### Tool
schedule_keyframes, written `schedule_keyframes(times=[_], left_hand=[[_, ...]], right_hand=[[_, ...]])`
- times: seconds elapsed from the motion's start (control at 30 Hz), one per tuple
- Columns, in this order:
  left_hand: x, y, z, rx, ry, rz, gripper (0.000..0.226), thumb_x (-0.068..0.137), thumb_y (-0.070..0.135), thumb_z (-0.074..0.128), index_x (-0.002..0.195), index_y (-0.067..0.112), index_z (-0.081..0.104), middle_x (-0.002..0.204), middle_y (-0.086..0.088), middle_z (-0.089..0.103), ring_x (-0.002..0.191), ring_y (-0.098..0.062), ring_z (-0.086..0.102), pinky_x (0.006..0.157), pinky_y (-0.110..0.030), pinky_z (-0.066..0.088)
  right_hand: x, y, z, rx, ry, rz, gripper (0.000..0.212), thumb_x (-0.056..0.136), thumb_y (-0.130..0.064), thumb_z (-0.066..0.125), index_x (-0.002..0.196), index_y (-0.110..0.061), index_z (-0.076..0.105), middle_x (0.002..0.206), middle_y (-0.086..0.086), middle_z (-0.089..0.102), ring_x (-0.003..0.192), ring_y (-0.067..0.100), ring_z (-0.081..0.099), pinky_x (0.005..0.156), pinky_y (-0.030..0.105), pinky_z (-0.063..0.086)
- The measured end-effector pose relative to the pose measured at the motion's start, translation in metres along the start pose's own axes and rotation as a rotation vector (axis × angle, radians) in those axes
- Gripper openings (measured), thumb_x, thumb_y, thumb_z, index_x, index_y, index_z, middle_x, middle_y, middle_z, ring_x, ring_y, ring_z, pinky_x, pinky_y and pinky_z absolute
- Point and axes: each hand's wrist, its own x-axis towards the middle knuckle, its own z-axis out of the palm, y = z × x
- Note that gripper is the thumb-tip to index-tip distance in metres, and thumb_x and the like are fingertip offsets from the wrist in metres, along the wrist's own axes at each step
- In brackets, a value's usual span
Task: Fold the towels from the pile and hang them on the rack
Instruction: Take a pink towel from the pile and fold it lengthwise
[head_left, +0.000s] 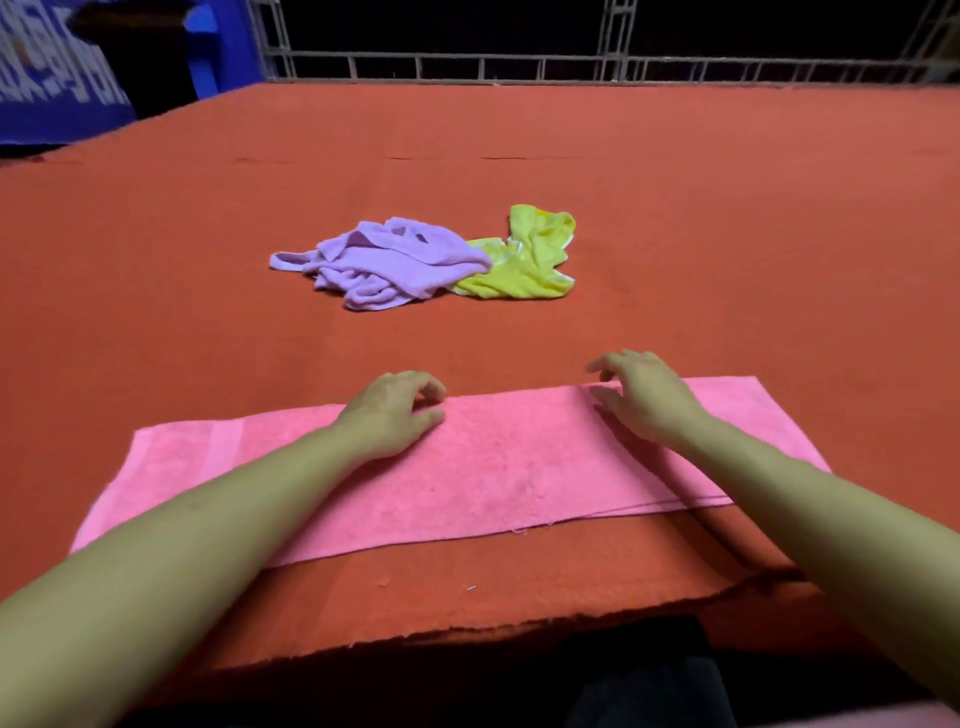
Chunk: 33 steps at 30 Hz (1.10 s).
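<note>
1. Folding the pink towel (467, 467) is your step in hand. It lies flat on the red table (519, 156) close to the near edge and looks already doubled lengthwise, since two layers show along its near right edge.

2. Before the next fold, smooth it outward from the middle so no crease gets trapped. Then bring one short end across to the other and line the corners up. I judge that a square, even fold will sit better on the rack.

3. Keep the layers from sliding. The near edge already looks slightly offset, so press one side down while the other hand lifts.

4. Your left hand (395, 410) reaches in over the far edge of the towel, left of centre, with the fingers loosely curled and their tips at the cloth. It grips nothing.

5. Your right hand (644, 395) hovers at the far edge, right of centre, with the fingers spread apart and slightly bent. It also holds nothing. Motion blur hides whether it touches the cloth.

6. The purple towel (384, 260) and yellow towel (524, 260) wait crumpled together mid-table, well apart from your hands.

7. A metal frame (519, 67) stands beyond the table's far edge. I cannot tell if it is the rack.
</note>
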Motion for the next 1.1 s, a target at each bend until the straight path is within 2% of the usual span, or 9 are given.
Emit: schedule_keyframes(times=[0.17,0.27,0.37,0.43,0.53,0.63,0.77,0.97,1.1], left_hand=[[0.012,-0.008,0.019,-0.007,0.061,-0.040,0.020,0.088,0.035,0.069,0.107,0.029,0.068,0.107,0.004,0.067,0.100,-0.024,0.061,0.093,-0.037,0.047],[0.005,-0.001,0.011,-0.012,0.137,-0.003,0.020,0.085,0.021,0.073,0.105,0.023,0.069,0.098,0.005,0.067,0.090,-0.021,0.060,0.085,-0.030,0.043],[-0.025,0.017,-0.003,-0.055,0.126,0.023,0.023,0.084,0.024,0.075,0.103,0.034,0.066,0.084,0.019,0.062,0.074,-0.005,0.053,0.073,-0.026,0.042],[-0.055,0.026,-0.012,-0.139,0.070,0.025,0.029,0.081,0.025,0.079,0.100,0.039,0.063,0.081,0.019,0.065,0.070,-0.007,0.055,0.068,-0.018,0.043],[-0.100,0.035,-0.021,-0.181,-0.021,0.034,0.034,0.073,0.034,0.084,0.100,0.041,0.064,0.093,0.024,0.066,0.080,-0.009,0.060,0.071,-0.014,0.046],[-0.125,0.032,-0.018,-0.062,-0.105,0.091,0.047,0.071,0.051,0.080,0.113,0.038,0.063,0.103,0.028,0.062,0.098,0.005,0.055,0.085,-0.010,0.043],[-0.130,0.028,-0.010,0.025,-0.011,0.186,0.028,0.087,0.032,0.071,0.115,0.028,0.066,0.103,0.017,0.067,0.090,0.009,0.053,0.084,-0.012,0.043],[-0.114,0.038,-0.030,-0.262,0.089,-0.012,0.025,0.091,0.019,0.068,0.108,0.036,0.061,0.089,0.017,0.067,0.079,-0.001,0.063,0.073,-0.009,0.044],[-0.116,0.039,-0.033,-0.302,-0.008,-0.024,0.025,0.090,0.021,0.069,0.105,0.039,0.061,0.085,0.013,0.069,0.077,-0.006,0.064,0.071,-0.012,0.045]], right_hand=[[-0.010,0.036,-0.005,-0.013,0.014,0.060,0.028,0.091,-0.037,0.060,0.118,-0.029,0.062,0.108,-0.004,0.063,0.099,0.027,0.055,0.089,0.043,0.047],[-0.022,0.008,-0.004,0.080,0.025,-0.062,0.028,0.088,-0.028,0.069,0.116,-0.026,0.064,0.100,-0.008,0.062,0.092,0.022,0.052,0.084,0.037,0.043],[-0.046,-0.032,0.000,0.224,-0.049,-0.214,0.027,0.087,-0.025,0.071,0.113,-0.027,0.067,0.092,-0.014,0.059,0.088,0.012,0.050,0.080,0.027,0.041],[-0.065,-0.058,0.003,0.296,-0.094,-0.291,0.026,0.087,-0.027,0.071,0.113,-0.028,0.068,0.090,-0.017,0.059,0.088,0.010,0.050,0.079,0.024,0.042],[-0.089,-0.088,0.009,0.309,-0.164,-0.396,0.031,0.086,-0.037,0.071,0.116,-0.031,0.066,0.094,-0.018,0.060,0.091,0.008,0.049,0.080,0.022,0.040],[-0.098,-0.100,0.019,0.207,-0.201,-0.457,0.034,0.087,-0.043,0.067,0.120,-0.033,0.063,0.106,-0.014,0.065,0.097,0.011,0.051,0.085,0.029,0.042],[-0.103,-0.103,0.024,0.175,-0.148,-0.465,0.027,0.096,-0.036,0.055,0.121,-0.030,0.062,0.108,-0.009,0.069,0.097,0.017,0.060,0.085,0.036,0.048],[-0.084,-0.105,0.007,0.392,-0.075,-0.280,0.035,0.094,-0.015,0.061,0.126,-0.028,0.058,0.091,-0.019,0.063,0.074,0.004,0.059,0.072,0.024,0.045],[-0.080,-0.106,0.002,0.404,-0.103,-0.289,0.030,0.093,-0.017,0.063,0.120,-0.030,0.061,0.085,-0.021,0.062,0.072,0.004,0.060,0.069,0.023,0.048]])
